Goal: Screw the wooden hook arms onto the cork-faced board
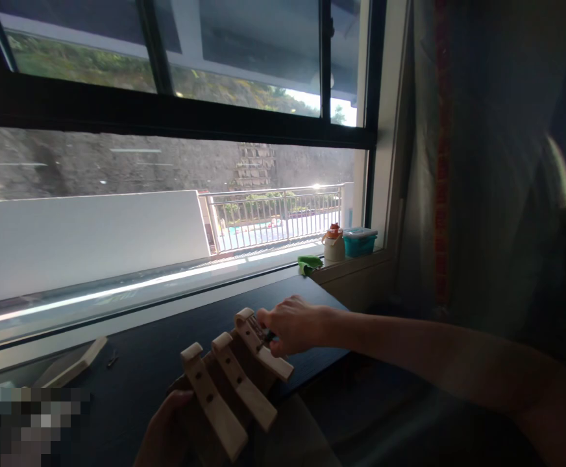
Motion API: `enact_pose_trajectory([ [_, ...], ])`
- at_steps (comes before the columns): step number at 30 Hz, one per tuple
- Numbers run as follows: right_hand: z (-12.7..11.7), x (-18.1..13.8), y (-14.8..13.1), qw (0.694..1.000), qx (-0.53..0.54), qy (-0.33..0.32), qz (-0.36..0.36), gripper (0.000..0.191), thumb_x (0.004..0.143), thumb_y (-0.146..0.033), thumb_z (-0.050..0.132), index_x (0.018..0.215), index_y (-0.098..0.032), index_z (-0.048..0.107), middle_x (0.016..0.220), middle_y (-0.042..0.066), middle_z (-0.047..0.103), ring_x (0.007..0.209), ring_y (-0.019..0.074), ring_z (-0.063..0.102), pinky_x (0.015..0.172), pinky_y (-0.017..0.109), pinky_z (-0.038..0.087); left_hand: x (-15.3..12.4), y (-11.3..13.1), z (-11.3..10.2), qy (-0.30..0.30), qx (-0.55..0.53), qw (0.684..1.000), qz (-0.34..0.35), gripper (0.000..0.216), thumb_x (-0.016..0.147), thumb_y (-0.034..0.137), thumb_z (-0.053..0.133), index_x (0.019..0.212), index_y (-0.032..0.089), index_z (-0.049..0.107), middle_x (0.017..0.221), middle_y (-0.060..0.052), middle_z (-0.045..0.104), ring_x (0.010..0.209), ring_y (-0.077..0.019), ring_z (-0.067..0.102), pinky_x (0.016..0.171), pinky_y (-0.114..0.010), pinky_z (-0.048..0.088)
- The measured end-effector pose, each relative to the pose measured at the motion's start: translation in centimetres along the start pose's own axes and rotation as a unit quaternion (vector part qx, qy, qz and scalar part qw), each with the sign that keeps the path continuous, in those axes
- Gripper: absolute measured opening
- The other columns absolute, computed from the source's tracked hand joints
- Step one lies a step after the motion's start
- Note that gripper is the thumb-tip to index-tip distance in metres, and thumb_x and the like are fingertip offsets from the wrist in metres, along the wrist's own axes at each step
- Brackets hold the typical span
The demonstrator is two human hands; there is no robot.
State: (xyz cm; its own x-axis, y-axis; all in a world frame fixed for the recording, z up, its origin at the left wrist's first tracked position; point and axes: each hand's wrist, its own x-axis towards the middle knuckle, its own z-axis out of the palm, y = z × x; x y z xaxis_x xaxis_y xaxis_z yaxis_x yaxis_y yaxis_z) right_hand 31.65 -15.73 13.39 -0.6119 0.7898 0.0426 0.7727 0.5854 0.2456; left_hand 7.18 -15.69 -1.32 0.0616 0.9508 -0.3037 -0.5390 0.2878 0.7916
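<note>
My left hand [166, 425] grips the near left edge of a brown wooden board [266, 373], its thumb on the board's top face. Three pale wooden pegs with curled ends lie side by side across the board: a left peg [217, 412], a middle peg [246, 389] and a right peg [276, 363]. Dark round holes show along them. My right hand [290, 327] is closed over the right peg, fingertips pinched around a small dark thing [269, 336] that I cannot make out. The lower part of my left hand is in deep shadow.
On the dark table [141, 350] lie a loose pale wooden piece [81, 366] and small dark bits [112, 358], perhaps screws. The sill holds a green cloth [309, 264], a cream bottle [334, 248] and a teal box [359, 244]. A window rises behind; a curtain hangs right.
</note>
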Motion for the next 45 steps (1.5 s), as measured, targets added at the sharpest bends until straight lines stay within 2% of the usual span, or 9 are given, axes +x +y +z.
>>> enact_pose_trajectory([
  [4, -0.4, -0.3, -0.3, 0.993, -0.059, 0.035, -0.100, 0.020, 0.084, -0.018, 0.049, 0.103, -0.017, 0.055, 0.087, 0.007, 0.068, 0.075, 0.0208, 0.065, 0.054, 0.027, 0.041, 0.1, 0.1, -0.1, 0.008, 0.012, 1.000, -0.006, 0.012, 0.047, 0.016, 0.073, 0.057, 0.015, 0.066, 0.047, -0.003, 0.065, 0.055, -0.0272, 0.065, 0.052, -0.034, 0.052],
  [8, 0.4, -0.8, -0.5, 0.983, -0.108, 0.044, -0.141, 0.022, 0.087, -0.007, 0.038, 0.096, -0.015, 0.057, 0.091, 0.009, 0.066, 0.081, 0.0208, 0.064, 0.056, 0.029, 0.042, -0.1, 0.1, 0.0, 0.010, 0.012, 1.000, -0.004, 0.012, 0.048, 0.013, 0.073, 0.058, 0.014, 0.066, 0.047, -0.001, 0.065, 0.045, -0.0210, 0.060, 0.045, -0.029, 0.048],
  [16, 0.9, -0.7, 0.5, 1.000, 0.020, -0.008, -0.004, 0.025, 0.089, -0.029, 0.040, 0.099, -0.015, 0.058, 0.085, 0.010, 0.069, 0.076, 0.0232, 0.066, 0.059, 0.030, 0.043, -0.4, 0.1, 0.0, 0.012, 0.015, 1.000, 0.006, 0.015, 0.046, 0.011, 0.070, 0.056, 0.020, 0.063, 0.042, 0.001, 0.060, 0.048, -0.0239, 0.060, 0.046, -0.032, 0.046],
  [22, 0.3, -0.6, 0.4, 0.999, 0.026, -0.010, 0.022, 0.030, 0.083, -0.033, 0.048, 0.106, -0.015, 0.056, 0.084, 0.011, 0.069, 0.075, 0.0250, 0.066, 0.058, 0.030, 0.044, 0.0, 0.1, 0.0, 0.007, 0.018, 1.000, -0.012, 0.013, 0.049, 0.015, 0.070, 0.061, 0.016, 0.066, 0.050, -0.003, 0.066, 0.066, -0.0307, 0.067, 0.059, -0.037, 0.053],
  [25, -0.2, -0.4, 0.0, 1.000, -0.002, 0.007, -0.024, 0.031, 0.080, -0.026, 0.054, 0.110, -0.016, 0.053, 0.088, 0.010, 0.068, 0.076, 0.0241, 0.066, 0.058, 0.030, 0.045, -0.2, 0.1, 0.1, 0.010, 0.015, 1.000, -0.013, 0.013, 0.050, 0.016, 0.071, 0.062, 0.017, 0.066, 0.048, -0.002, 0.065, 0.063, -0.0303, 0.067, 0.055, -0.036, 0.053],
  [29, 0.0, -0.6, -0.1, 0.986, -0.087, 0.047, -0.136, 0.024, 0.086, -0.006, 0.039, 0.101, -0.014, 0.056, 0.091, 0.009, 0.066, 0.078, 0.0204, 0.064, 0.057, 0.029, 0.045, -0.6, 0.2, 0.2, 0.009, 0.008, 1.000, -0.012, 0.020, 0.049, 0.015, 0.072, 0.069, 0.018, 0.068, 0.048, -0.001, 0.065, 0.061, -0.0300, 0.067, 0.052, -0.035, 0.052],
  [32, 0.5, -0.8, -0.1, 0.980, -0.098, 0.051, -0.164, 0.026, 0.086, -0.003, 0.036, 0.098, -0.013, 0.056, 0.094, 0.010, 0.065, 0.082, 0.0202, 0.064, 0.059, 0.029, 0.045, -0.6, 0.3, 0.1, 0.016, 0.007, 1.000, -0.015, 0.025, 0.051, 0.015, 0.071, 0.076, 0.016, 0.069, 0.058, -0.003, 0.069, 0.068, -0.0311, 0.068, 0.056, -0.036, 0.053],
  [39, 1.2, -0.9, 0.4, 1.000, 0.022, 0.009, 0.001, 0.026, 0.089, -0.030, 0.039, 0.096, -0.016, 0.060, 0.085, 0.009, 0.069, 0.078, 0.0222, 0.066, 0.061, 0.029, 0.043, -0.4, 0.2, -0.1, 0.020, 0.015, 1.000, -0.007, 0.019, 0.045, 0.010, 0.071, 0.062, 0.016, 0.065, 0.047, 0.000, 0.064, 0.059, -0.0280, 0.066, 0.053, -0.033, 0.050],
  [45, 0.4, -0.8, 0.9, 0.999, 0.024, 0.015, 0.027, 0.030, 0.085, -0.037, 0.044, 0.101, -0.016, 0.060, 0.081, 0.010, 0.069, 0.074, 0.0259, 0.066, 0.058, 0.031, 0.042, -0.4, 0.4, 0.3, 0.013, 0.025, 1.000, 0.013, 0.016, 0.042, 0.013, 0.072, 0.053, 0.017, 0.061, 0.044, 0.000, 0.061, 0.046, -0.0219, 0.058, 0.044, -0.029, 0.042],
])
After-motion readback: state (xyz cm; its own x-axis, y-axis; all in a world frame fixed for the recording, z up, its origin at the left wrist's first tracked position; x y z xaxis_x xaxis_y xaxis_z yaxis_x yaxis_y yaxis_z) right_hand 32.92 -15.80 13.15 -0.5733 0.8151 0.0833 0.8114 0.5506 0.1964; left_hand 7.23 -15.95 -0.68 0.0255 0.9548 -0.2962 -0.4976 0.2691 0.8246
